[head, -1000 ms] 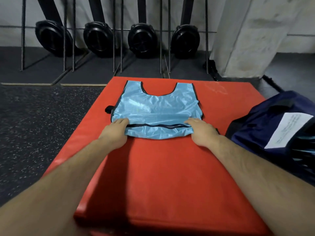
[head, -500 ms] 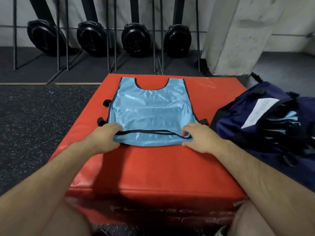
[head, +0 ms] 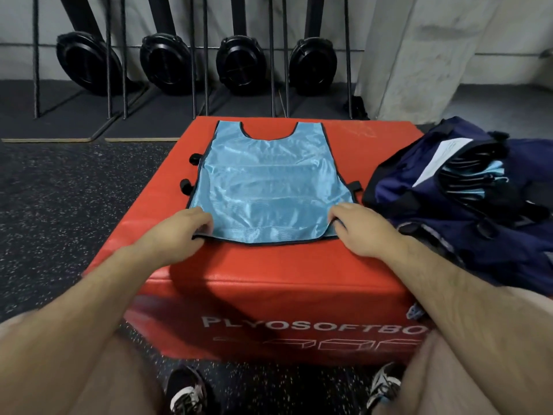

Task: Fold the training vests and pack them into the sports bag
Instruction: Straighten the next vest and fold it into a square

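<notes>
The light blue vest [head: 269,187] lies flat in the middle of the frame, spread on top of the red foam box [head: 269,274], neck hole pointing to the far edge, black trim all round. Left hand [head: 182,232] is on the near left corner, fingers curled over the hem and gripping it. Right hand [head: 363,229] has the near right corner, fingers bent round the fabric, which lifts slightly off the box there. Small black tabs stick out from both sides of the vest.

Just right of the box, touching its edge, sits the navy sports bag [head: 466,244], mouth open. Inside it, a stack of folded blue vests [head: 484,175] with dark edges shows, and a white sheet of paper [head: 440,158] lies against the opening.

At the bottom of the frame, two shoes [head: 185,393] stand on the speckled black floor [head: 59,205]. Along the top, four black round machines [head: 241,65] line the wall between metal bars, with a pale concrete pillar [head: 419,55] at upper right.
</notes>
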Available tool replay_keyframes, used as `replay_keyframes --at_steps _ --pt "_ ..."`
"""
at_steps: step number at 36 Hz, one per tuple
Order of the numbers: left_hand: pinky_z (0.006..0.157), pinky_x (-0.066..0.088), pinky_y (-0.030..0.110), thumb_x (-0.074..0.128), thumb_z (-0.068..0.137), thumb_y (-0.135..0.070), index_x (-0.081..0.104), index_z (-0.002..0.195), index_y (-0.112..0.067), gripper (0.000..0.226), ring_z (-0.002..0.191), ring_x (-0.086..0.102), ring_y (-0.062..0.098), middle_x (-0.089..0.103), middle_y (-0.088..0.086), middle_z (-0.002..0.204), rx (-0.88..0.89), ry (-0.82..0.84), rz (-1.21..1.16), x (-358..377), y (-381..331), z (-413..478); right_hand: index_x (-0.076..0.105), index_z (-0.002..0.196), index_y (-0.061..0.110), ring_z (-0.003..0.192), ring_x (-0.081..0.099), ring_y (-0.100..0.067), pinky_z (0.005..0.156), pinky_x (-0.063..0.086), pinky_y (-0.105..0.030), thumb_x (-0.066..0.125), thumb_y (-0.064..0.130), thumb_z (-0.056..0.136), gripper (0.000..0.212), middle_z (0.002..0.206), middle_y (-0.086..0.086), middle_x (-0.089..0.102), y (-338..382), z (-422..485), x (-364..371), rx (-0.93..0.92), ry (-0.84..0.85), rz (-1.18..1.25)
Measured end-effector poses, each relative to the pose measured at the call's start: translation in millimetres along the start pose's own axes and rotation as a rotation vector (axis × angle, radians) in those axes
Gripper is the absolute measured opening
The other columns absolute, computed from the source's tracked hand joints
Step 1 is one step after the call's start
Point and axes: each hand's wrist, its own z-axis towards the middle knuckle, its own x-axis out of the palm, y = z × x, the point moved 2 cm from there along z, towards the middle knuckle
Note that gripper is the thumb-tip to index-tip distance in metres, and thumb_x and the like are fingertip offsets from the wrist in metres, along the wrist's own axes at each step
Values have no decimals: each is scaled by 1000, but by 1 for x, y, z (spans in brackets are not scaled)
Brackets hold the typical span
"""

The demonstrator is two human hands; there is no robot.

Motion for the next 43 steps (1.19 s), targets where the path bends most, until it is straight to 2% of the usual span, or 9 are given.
replay_keyframes --at_steps 8,12,18,23,27,34,37,40,43 --pt "72 40 30 61 75 4 56 85 -21 27 83 51 18 53 -5 88 2 10 33 -1 0 -14 62 105 23 105 54 -19 88 49 -39 56 20 86 21 106 5 58 -1 -29 2 13 1 -6" --pt "73 45 34 61 74 -4 58 84 -22 21 85 50 17 54 -7 87 14 25 88 3 2 -16 66 115 22 112 49 -17 94 45 -35 58 26 89 27 115 6 59 1 -32 6 -9 -7 -43" --pt "71 48 38 52 72 -20 51 81 -26 10 87 50 18 50 -9 84 -9 64 209 6 1 -14 66 109 21 109 52 -22 92 43 -38 51 28 99 19 111 4 61 -1 -29 7 -16 -24 -65" --pt "70 48 36 55 85 -27 53 83 -23 4 85 54 21 54 -8 83 -66 -9 241 7 2 -13 58 91 18 93 57 -27 74 39 -37 46 32 102 22 92 -3 62 -1 -28 -1 40 -132 -7" --pt "67 48 36 55 85 -26 51 78 -24 9 79 56 23 56 -7 77 -178 13 267 0 3 -13 62 93 17 90 56 -22 79 49 -43 54 23 96 10 89 3 61 -2 -28 -6 45 -223 125" --pt "62 37 32 58 82 -28 49 70 -22 16 75 52 21 53 -6 74 -138 33 292 1 -4 -11 68 97 26 100 55 -17 91 48 -42 61 19 87 14 98 9 60 -11 -26 8 48 40 115" --pt "64 34 31 50 75 -37 51 75 -25 12 77 52 19 55 -8 78 -112 42 258 1 -7 -10 66 93 17 97 59 -24 85 47 -40 56 23 94 11 93 1 63 -10 -24 7 71 -15 114" --pt "69 36 32 41 66 -48 53 86 -26 32 84 52 19 55 -9 86 -68 48 246 2 -14 -7 60 81 10 77 57 -25 72 46 -42 53 33 99 30 76 -2 60 -9 -23 6 117 -101 160" --pt "77 44 33 37 63 -56 53 92 -26 44 85 54 17 55 -7 91 -2 -2 123 9 -37 1 61 82 14 80 54 -22 79 47 -41 62 37 94 26 79 -2 53 -12 -21 4 143 -253 233"
